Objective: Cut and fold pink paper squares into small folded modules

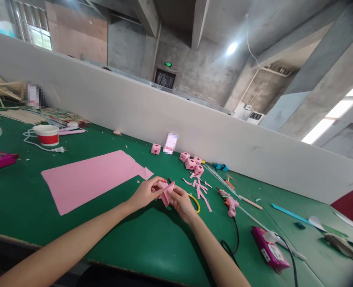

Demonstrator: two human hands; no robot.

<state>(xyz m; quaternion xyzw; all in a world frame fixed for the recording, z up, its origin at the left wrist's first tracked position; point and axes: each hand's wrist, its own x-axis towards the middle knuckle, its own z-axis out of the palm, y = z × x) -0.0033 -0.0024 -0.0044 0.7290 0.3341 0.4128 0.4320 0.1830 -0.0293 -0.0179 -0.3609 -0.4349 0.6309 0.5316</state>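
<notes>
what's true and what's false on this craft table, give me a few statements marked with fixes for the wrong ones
1. The left hand and the right hand both touch the folded pink paper. True.
2. The pink glue gun is in the right hand. False: it lies on the green table, to the right of that hand.
3. The large pink sheet lies to the left of the folded pink paper. True.
4. The cup is plain blue. False: it is white with a red band.
5. The small pink paper shapes all sit in one cluster. False: one stands apart, left of the others.
6. Loose pink strips lie on the table. True.
</notes>
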